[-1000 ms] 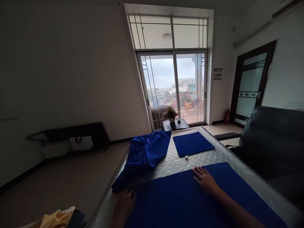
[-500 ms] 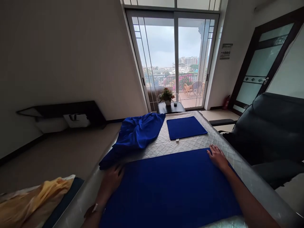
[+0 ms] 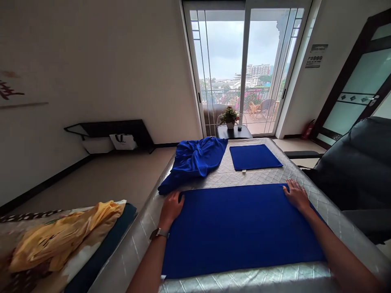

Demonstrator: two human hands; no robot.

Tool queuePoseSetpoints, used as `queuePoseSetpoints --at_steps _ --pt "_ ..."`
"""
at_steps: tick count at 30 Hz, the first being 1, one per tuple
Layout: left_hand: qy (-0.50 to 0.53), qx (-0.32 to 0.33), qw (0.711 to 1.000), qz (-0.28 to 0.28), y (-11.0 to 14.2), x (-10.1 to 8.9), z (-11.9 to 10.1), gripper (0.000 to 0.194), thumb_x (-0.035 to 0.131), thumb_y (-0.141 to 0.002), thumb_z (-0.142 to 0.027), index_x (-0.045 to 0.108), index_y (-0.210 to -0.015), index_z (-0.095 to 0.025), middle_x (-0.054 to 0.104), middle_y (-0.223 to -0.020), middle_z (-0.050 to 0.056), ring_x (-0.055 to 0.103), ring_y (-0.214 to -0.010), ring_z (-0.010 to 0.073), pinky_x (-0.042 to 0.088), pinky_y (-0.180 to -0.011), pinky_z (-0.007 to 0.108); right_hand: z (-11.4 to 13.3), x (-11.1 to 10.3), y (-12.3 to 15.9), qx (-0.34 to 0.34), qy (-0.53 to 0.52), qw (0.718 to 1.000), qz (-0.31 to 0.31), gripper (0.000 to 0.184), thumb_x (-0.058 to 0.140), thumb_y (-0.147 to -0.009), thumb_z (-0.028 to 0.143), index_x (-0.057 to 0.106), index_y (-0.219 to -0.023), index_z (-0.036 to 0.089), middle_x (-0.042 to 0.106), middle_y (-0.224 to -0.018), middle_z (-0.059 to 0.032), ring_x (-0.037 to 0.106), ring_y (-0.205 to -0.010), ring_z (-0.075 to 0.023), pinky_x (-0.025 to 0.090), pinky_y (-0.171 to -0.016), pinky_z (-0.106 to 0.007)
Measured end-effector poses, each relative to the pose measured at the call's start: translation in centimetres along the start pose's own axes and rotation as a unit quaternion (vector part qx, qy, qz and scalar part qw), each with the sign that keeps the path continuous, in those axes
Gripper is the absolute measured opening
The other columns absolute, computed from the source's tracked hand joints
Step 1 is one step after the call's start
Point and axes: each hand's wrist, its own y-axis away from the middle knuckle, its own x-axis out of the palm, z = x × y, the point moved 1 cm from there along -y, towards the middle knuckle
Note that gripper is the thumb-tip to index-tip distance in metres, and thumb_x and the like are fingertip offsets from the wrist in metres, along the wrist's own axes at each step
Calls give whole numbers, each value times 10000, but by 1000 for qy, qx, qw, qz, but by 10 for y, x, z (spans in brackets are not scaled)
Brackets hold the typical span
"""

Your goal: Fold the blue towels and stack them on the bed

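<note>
A blue cloth [image 3: 244, 228] lies flat as a wide rectangle across the silvery quilted mattress [image 3: 256, 276]. My left hand [image 3: 172, 206] rests at its far left corner, thumb apart from the partly bent fingers. Toward the far right corner, my right hand [image 3: 297, 194] lies flat on the cloth's edge with fingers stretched out. Beyond them is a smaller folded blue cloth [image 3: 255, 156] with a white tag at its near edge. A crumpled blue cloth [image 3: 198, 158] lies at the far left, just past my left hand.
Yellow fabric [image 3: 67, 236] is heaped on patterned bedding at the lower left. A black armchair [image 3: 360, 162] stands along the right side. Past the mattress are a small table [image 3: 233, 132] with a potted plant [image 3: 229, 117] and sliding glass doors [image 3: 244, 73].
The camera view has turned left, so everything sits farther right in the picture. Both hands stay at the far corners of the flat cloth, and the cloths keep their arrangement.
</note>
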Motion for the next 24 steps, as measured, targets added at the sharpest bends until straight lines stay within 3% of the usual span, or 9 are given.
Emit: queuePoseSetpoints --at_steps 3,6,10,14,17,20,22,24 --pt "-4 8 1000 -6 1 2 3 468 346 -996 -394 653 -1229 -128 707 -1241 166 627 -1217 311 450 -1098 451 13 -11 8 -4 37 999 -37 590 292 -992 313 482 -1511 106 425 -1602 -150 253 -1522 -312 84 -1246 -537" --pt "-9 20 1000 -20 2 1 1 438 374 -991 -381 659 -1226 -145 675 -1307 171 577 -1285 333 416 -1126 482 57 -29 23 -29 58 997 -51 552 317 -966 236 558 -1446 113 454 -1581 -155 258 -1519 -318 40 -1246 -550" --pt "-27 42 998 -36 3 -5 -8 454 369 -1003 -379 660 -1247 -131 599 -1414 187 507 -1357 350 373 -1158 489 174 -50 58 -143 -14 990 5 541 318 -988 250 546 -1465 136 446 -1595 -116 323 -1502 -284 87 -1260 -480" --pt "-19 38 999 -1 6 -8 -15 509 326 -1019 -403 663 -1255 -103 627 -1358 199 566 -1275 353 436 -1095 485 304 -54 101 -296 -137 943 70 586 333 -1035 428 421 -1562 187 335 -1661 -57 232 -1550 -256 134 -1263 -466" --pt "-16 47 999 6 8 -7 -13 494 355 -1004 -391 673 -1250 -104 675 -1290 182 608 -1221 343 459 -1076 480 362 -47 122 -340 -188 914 118 668 304 -1043 541 350 -1596 169 261 -1685 -73 166 -1568 -268 112 -1268 -491" --pt "-15 46 999 7 6 -3 -7 503 358 -999 -407 680 -1247 -112 683 -1285 175 615 -1220 338 457 -1080 476 372 -37 126 -347 -199 905 147 709 273 -1041 594 294 -1619 185 210 -1697 -68 126 -1576 -269 90 -1269 -507" --pt "-16 44 999 12 4 1 -3 526 338 -1005 -424 675 -1258 -111 677 -1297 174 613 -1223 334 454 -1084 471 353 -33 121 -341 -195 907 149 713 277 -1036 610 274 -1628 212 207 -1698 -54 116 -1577 -268 72 -1269 -508" --pt "-18 46 999 14 2 4 0 539 318 -1010 -433 667 -1275 -118 670 -1311 167 605 -1233 331 446 -1093 472 318 -32 110 -320 -182 918 147 709 279 -1035 612 266 -1631 228 210 -1698 -45 112 -1578 -265 60 -1269 -505"
